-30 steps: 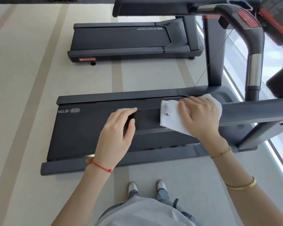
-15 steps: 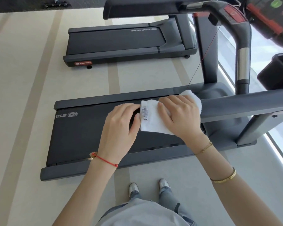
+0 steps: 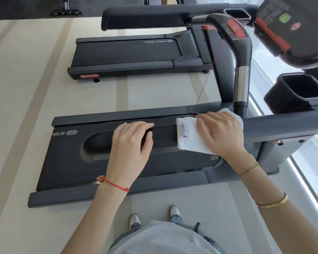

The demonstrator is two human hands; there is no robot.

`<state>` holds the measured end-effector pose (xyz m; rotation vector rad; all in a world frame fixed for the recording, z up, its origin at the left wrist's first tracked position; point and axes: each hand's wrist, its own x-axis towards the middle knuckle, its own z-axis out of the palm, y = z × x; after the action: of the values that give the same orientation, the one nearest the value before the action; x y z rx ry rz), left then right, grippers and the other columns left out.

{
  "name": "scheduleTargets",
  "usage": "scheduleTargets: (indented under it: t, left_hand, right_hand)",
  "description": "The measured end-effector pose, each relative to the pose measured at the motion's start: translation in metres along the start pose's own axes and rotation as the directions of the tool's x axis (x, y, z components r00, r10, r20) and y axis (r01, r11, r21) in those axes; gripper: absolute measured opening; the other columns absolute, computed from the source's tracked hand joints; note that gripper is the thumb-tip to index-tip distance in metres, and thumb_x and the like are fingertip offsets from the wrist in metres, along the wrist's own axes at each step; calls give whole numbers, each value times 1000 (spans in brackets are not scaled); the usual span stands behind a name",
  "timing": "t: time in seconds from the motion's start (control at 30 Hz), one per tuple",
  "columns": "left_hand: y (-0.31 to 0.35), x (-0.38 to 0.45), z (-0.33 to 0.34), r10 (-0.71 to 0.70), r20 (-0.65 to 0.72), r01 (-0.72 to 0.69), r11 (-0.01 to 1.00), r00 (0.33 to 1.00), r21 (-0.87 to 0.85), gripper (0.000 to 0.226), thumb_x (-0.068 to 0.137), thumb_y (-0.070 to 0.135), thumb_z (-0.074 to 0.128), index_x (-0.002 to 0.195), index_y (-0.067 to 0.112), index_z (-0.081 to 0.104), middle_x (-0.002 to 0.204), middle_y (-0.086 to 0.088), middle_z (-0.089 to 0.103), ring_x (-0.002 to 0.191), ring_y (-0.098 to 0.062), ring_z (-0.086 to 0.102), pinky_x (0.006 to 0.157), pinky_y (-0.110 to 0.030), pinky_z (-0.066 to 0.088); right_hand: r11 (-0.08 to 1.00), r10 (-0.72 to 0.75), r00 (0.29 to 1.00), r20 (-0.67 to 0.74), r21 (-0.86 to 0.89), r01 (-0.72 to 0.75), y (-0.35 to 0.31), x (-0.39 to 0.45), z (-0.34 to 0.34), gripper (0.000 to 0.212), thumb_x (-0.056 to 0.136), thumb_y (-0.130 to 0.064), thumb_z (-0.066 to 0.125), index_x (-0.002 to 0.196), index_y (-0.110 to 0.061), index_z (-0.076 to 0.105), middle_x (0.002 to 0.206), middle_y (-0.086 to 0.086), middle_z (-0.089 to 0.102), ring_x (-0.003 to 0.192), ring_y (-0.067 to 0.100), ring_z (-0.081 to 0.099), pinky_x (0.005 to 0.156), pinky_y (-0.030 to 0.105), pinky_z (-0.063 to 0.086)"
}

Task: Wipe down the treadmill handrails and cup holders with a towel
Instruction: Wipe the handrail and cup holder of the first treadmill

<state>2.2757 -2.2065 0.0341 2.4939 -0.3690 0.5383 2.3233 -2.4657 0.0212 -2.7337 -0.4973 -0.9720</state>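
Your right hand (image 3: 222,133) presses a white towel (image 3: 190,139) over the near handrail (image 3: 283,123), fingers curled round it so the cloth wraps the dark padded bar. The towel is folded and bunched, with a small printed label showing at its left edge, and a corner pokes out past your knuckles on the far side. Your left hand (image 3: 131,143) grips the same rail further left, bare, fingers over the top and thumb toward you, apart from the towel. The rail's rounded end sits left of that hand. A black, square-mouthed cup holder (image 3: 296,92) sits up right, near the console (image 3: 292,30). The far handrail (image 3: 145,15) runs across the top.
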Motion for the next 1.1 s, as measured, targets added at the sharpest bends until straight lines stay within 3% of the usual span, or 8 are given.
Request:
scheduleTargets:
  t: [0.17,0.33,0.53,0.63,0.7,0.87,1.1]
  left_hand:
    - [22,2,18,-30,-17,31,998,999,52,24,98,20,52,114,15,69,113,4,70,104,-14,63,113,-42,35]
    - [28,3,24,-66,-47,70,993,997,91,25,99,21,50,113,15,69,112,4,70,104,-14,64,114,-40,33]
    - [28,2,23,-76,-42,80,993,996,91,27,99,23,49,115,14,69,114,4,70,106,-16,64,114,-39,33]
    - [27,1,20,-104,-30,107,989,994,98,28,100,26,49,117,13,68,115,2,69,109,-17,62,116,-36,31]
    - [21,-1,14,-137,-36,140,983,990,118,30,100,27,48,117,14,68,116,1,69,110,-18,62,117,-35,29]
    - [1,-11,-3,-160,-56,166,976,986,143,30,101,26,46,117,14,68,117,2,69,112,-17,62,117,-41,30]
    - [-22,-19,-18,-171,-102,184,973,980,139,28,99,20,49,121,14,67,124,1,66,122,-19,57,110,-48,37]
  right_hand:
    - [1000,25,999,-29,17,-24,22,-1,-7,44,100,-30,36,70,-18,65,56,-3,54,52,21,46,58,35,38]
    - [999,33,999,5,-5,-33,-4,10,4,42,95,-32,41,58,-19,54,46,-4,41,45,20,37,51,33,28]
    - [993,-113,991,74,42,111,8,1,3,45,101,-43,36,78,-17,63,59,-1,50,55,23,45,58,37,38]
    - [998,-65,998,22,27,65,36,-5,-7,46,102,-39,35,72,-17,62,58,-2,50,55,21,46,59,35,37]
    - [1000,-3,1000,-26,1,3,38,-2,-7,47,100,-35,34,61,-17,55,52,-3,43,50,20,38,55,32,27]
    - [997,32,998,-49,-69,-35,4,9,6,42,92,-28,38,51,-20,35,46,-5,29,45,19,26,58,29,11]
    - [1000,5,1000,-4,6,-5,-66,24,28,42,92,-28,41,53,-19,34,45,-3,33,42,20,31,52,29,20]
